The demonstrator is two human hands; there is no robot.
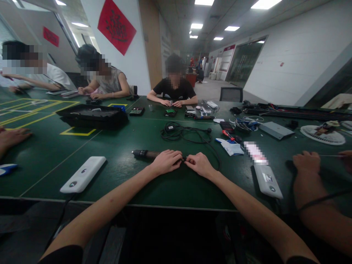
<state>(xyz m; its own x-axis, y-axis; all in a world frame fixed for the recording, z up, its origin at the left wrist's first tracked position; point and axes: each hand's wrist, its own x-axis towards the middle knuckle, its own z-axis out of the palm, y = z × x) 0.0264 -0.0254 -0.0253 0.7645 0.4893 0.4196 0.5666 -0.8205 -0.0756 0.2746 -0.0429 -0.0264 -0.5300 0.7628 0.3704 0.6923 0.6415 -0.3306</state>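
My left hand is closed around a dark cylindrical electric screwdriver lying flat on the green table, its tip end pointing left. My right hand is pinched at the tool's rear end, where a black cable joins it. The two hands almost touch. The cable loops away behind them toward a small black adapter.
White power banks lie at the left and right. A black tray sits far left, a red-handled screwdriver and blue-white cloth at right. A neighbour's hands work at right, another hand at left. Three people sit opposite.
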